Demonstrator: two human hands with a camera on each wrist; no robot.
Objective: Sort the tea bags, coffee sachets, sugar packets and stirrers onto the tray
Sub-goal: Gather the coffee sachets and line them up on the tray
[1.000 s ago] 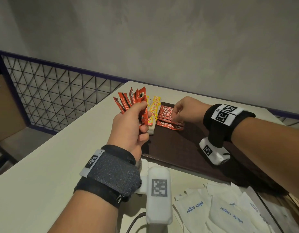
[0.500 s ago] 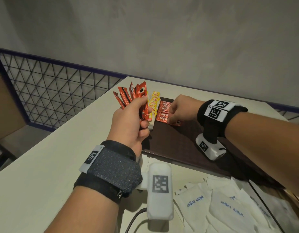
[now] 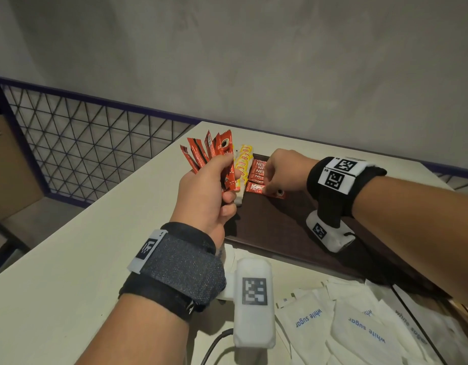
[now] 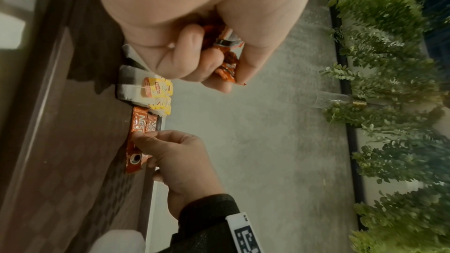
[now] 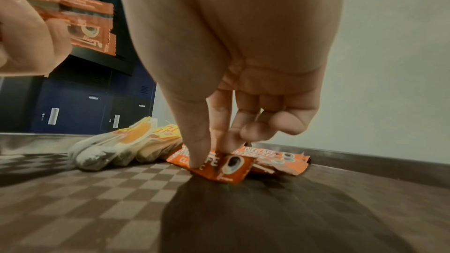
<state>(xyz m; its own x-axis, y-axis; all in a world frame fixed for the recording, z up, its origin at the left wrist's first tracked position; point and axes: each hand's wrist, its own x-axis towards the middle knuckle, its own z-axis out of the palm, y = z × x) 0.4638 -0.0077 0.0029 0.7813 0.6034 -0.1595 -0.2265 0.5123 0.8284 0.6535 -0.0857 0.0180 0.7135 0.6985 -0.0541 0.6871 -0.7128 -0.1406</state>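
My left hand is curled round a fan of red coffee sachets, held up above the near-left corner of the dark tray. My right hand pinches one Nescafé sachet between thumb and forefinger, low against the tray floor, just in front of the sachets already laid there. Yellow-tagged tea bags lie just left of them. White sugar packets sit on the worktop nearer me.

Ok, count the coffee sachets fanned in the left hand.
5 show: coffee sachets fanned side by side in the left hand, rightmost bearing a cup; others may hide behind.
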